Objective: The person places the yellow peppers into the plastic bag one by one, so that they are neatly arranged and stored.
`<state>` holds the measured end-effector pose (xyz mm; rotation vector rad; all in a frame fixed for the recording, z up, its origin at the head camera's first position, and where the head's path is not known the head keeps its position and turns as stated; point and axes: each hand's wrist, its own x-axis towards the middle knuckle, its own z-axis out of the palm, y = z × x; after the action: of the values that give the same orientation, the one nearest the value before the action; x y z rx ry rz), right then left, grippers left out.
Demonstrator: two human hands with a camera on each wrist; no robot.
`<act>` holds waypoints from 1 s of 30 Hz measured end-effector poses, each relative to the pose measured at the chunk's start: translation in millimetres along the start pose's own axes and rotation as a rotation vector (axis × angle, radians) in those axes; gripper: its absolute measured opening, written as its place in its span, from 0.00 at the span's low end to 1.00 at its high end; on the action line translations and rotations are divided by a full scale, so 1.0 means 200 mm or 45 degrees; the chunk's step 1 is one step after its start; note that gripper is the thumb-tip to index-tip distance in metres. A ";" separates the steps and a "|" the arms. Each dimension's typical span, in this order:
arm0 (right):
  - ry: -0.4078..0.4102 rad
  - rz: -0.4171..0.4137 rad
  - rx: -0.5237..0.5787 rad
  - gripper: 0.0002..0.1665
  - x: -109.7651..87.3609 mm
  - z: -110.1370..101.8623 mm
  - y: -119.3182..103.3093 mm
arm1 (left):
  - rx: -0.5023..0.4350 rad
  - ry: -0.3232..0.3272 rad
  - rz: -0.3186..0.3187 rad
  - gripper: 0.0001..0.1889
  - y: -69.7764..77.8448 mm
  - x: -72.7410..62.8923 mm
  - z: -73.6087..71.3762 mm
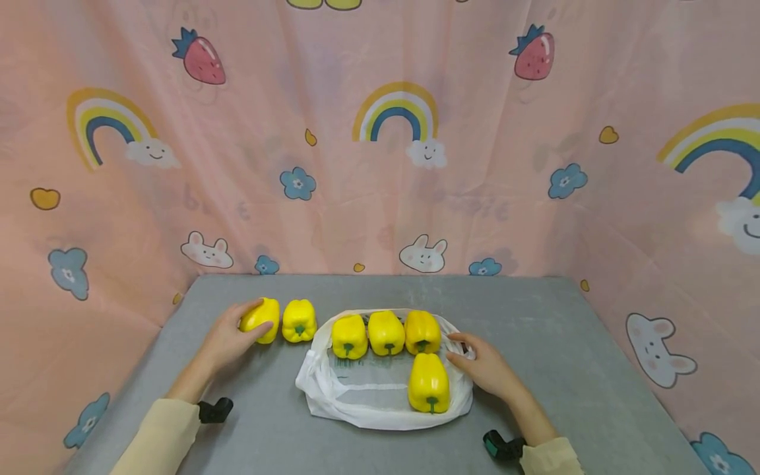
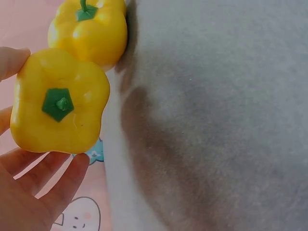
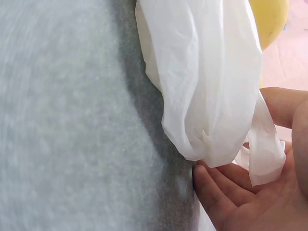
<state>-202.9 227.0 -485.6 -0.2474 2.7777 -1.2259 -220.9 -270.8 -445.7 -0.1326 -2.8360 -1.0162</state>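
My left hand (image 1: 230, 335) grips a yellow bell pepper (image 2: 36, 127) at the table's left, thumb on one side and fingers on the other. In the left wrist view its green stem end faces the camera. A second bell pepper (image 1: 299, 321) stands just right of it. A white plastic bag (image 1: 332, 406) lies spread open, mouth up. Three bell peppers (image 1: 386, 333) line its far side, and another bell pepper (image 1: 429, 382) lies nearer at the right. My right hand (image 1: 483, 366) holds the bag's right rim, with a bag strip (image 3: 267, 159) between thumb and fingers.
The grey table (image 1: 534, 303) runs back to a pink printed curtain (image 1: 380, 211), which also hangs along both sides. Dark wrist-worn devices sit at the left wrist (image 1: 216, 410) and right wrist (image 1: 503, 446).
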 end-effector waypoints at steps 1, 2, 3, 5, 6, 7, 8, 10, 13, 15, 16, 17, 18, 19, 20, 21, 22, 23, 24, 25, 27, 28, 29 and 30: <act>0.002 0.010 0.010 0.31 0.00 0.00 0.00 | 0.013 0.005 0.008 0.37 0.00 0.00 -0.01; -0.001 0.006 0.004 0.31 0.00 0.00 0.00 | 0.023 0.008 0.015 0.37 0.01 0.00 -0.01; 0.000 0.008 0.007 0.31 0.00 0.00 0.00 | 0.033 0.011 0.021 0.37 0.01 0.00 -0.02; -0.003 0.011 0.009 0.31 0.00 0.00 -0.01 | 0.046 0.021 0.036 0.37 0.02 -0.01 -0.03; -0.006 0.012 0.007 0.31 0.00 0.00 -0.01 | 0.053 0.025 0.043 0.37 0.02 -0.01 -0.03; -0.008 0.014 0.008 0.31 0.00 0.00 -0.01 | 0.056 0.029 0.049 0.36 0.02 -0.01 -0.04; -0.010 0.013 0.006 0.31 0.00 0.00 -0.01 | 0.059 0.033 0.054 0.36 0.03 -0.01 -0.04; -0.013 0.016 0.009 0.31 -0.01 0.00 -0.01 | 0.062 0.044 0.069 0.35 0.03 -0.01 -0.05; -0.016 0.015 0.009 0.31 -0.01 0.00 -0.01 | 0.065 0.059 0.083 0.35 0.04 -0.01 -0.06; -0.019 0.014 0.010 0.31 -0.01 0.00 -0.01 | 0.064 0.067 0.086 0.35 0.05 -0.01 -0.07; -0.020 0.015 0.012 0.31 -0.01 0.00 -0.01 | 0.062 0.071 0.091 0.35 0.06 -0.01 -0.07; -0.021 0.014 0.013 0.31 -0.01 0.00 -0.01 | 0.061 0.076 0.094 0.35 0.06 -0.01 -0.07; -0.022 0.012 0.013 0.31 -0.01 0.00 -0.01 | 0.062 0.081 0.097 0.35 0.07 -0.01 -0.07; -0.024 0.009 0.015 0.31 -0.01 0.00 -0.01 | 0.062 0.085 0.103 0.35 0.08 -0.01 -0.07; -0.023 0.007 0.015 0.31 -0.01 0.00 -0.01 | 0.068 0.091 0.112 0.34 0.08 -0.01 -0.07; -0.023 0.004 0.016 0.31 -0.01 0.00 -0.01 | 0.073 0.098 0.124 0.34 0.09 -0.01 -0.07; -0.021 0.001 0.017 0.31 -0.01 0.00 -0.01 | 0.076 0.104 0.137 0.34 0.10 -0.01 -0.07; -0.018 -0.003 0.015 0.31 -0.01 0.00 -0.01 | 0.081 0.109 0.145 0.33 0.11 -0.02 -0.07; -0.017 -0.007 0.015 0.31 -0.01 -0.01 -0.01 | 0.084 0.114 0.154 0.33 0.12 -0.02 -0.07; -0.015 -0.010 0.015 0.31 -0.01 -0.01 -0.01 | 0.085 0.117 0.165 0.33 0.13 -0.02 -0.07; -0.013 -0.015 0.016 0.31 -0.01 -0.01 -0.01 | 0.082 0.120 0.183 0.33 0.15 -0.02 -0.07; -0.013 -0.016 0.014 0.31 -0.01 -0.01 -0.01 | 0.080 0.119 0.191 0.32 0.16 -0.02 -0.07; -0.013 -0.017 0.013 0.31 -0.01 -0.01 -0.01 | 0.080 0.120 0.199 0.32 0.17 -0.02 -0.07; -0.014 -0.017 0.015 0.31 -0.01 -0.01 -0.01 | 0.078 0.118 0.207 0.32 0.18 -0.02 -0.06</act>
<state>-201.2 226.8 -483.3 -0.2711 2.7632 -1.2391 -211.1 -250.9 -413.9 -0.2966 -2.7178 -0.8780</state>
